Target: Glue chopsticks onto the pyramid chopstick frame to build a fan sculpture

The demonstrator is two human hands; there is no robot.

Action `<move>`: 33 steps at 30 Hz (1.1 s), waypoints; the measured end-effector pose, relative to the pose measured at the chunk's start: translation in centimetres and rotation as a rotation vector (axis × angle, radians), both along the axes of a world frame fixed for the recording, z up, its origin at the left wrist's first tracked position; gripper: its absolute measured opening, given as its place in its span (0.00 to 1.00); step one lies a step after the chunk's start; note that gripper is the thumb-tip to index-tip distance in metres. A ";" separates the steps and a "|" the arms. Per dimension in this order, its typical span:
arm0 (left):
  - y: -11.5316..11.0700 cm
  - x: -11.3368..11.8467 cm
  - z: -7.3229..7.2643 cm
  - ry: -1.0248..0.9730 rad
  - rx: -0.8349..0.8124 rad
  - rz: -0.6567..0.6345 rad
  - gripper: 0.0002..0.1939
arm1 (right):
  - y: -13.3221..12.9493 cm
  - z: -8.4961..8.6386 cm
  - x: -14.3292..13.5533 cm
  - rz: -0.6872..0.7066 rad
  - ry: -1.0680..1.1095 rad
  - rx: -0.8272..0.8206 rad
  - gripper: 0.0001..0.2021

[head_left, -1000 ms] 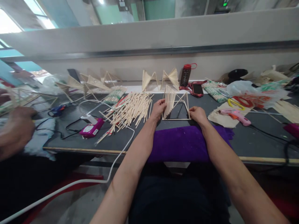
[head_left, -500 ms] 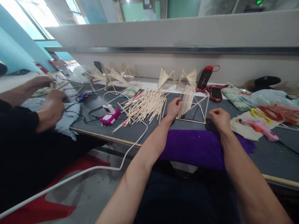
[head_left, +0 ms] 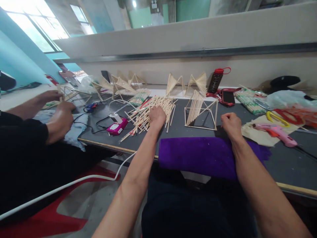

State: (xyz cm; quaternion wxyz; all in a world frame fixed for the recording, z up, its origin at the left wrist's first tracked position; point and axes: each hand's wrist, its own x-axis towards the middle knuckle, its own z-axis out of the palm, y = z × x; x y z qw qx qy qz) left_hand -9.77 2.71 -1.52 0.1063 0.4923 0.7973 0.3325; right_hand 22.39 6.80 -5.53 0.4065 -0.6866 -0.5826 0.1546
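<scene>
My left hand [head_left: 157, 116] rests on a loose pile of thin wooden sticks [head_left: 167, 110], knuckles up. Its fingertips bend down among the sticks and are hidden, so I cannot tell whether they grip one. My right hand [head_left: 231, 124] is closed with the thumb against the curled fingers, and nothing shows sticking out of it. Between the hands stands a stick frame [head_left: 201, 127], with a slanted row of sticks [head_left: 194, 107] fixed side by side on its left part. The right hand is just right of this frame, apart from it.
Finished-looking twisted stick models [head_left: 198, 84] stand along the back. A pink glue gun [head_left: 277, 132] lies on a cloth at right, near yellow-handled scissors [head_left: 277, 119]. A purple cloth [head_left: 198, 157] covers the front edge. Left are a magenta power adapter [head_left: 117, 126], a white cable and a co-worker's hands [head_left: 60, 114].
My left hand has moved left from the stick frame onto the pile of sticks. My right hand stays beside the frame, its fingers curled a little tighter.
</scene>
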 end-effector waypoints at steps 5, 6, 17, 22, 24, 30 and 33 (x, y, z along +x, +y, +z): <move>-0.4 -0.1 -1.5 0.298 -0.118 0.064 0.17 | -0.1 0.0 -0.2 0.017 0.000 0.000 0.08; -0.3 0.2 -1.7 0.342 -0.130 0.044 0.17 | -0.1 0.0 -0.2 0.019 -0.001 -0.004 0.08; -0.6 3.7 -2.2 0.598 -0.198 -0.194 0.19 | -0.2 0.1 -0.4 0.055 -0.082 -0.013 0.07; -0.9 4.5 -1.8 0.632 -0.235 -0.277 0.19 | -0.5 0.2 -0.5 0.068 -0.072 -0.020 0.07; -0.9 4.8 -1.5 0.638 -0.257 -0.303 0.19 | -0.6 0.3 -0.5 0.065 -0.072 -0.022 0.07; -1.4 4.9 -0.5 0.674 -0.298 -0.364 0.18 | -0.8 0.4 -0.6 0.075 -0.076 0.015 0.07; -2.3 4.9 -0.6 0.703 -0.288 -0.392 0.18 | -0.8 0.5 -0.7 0.088 -0.078 0.025 0.08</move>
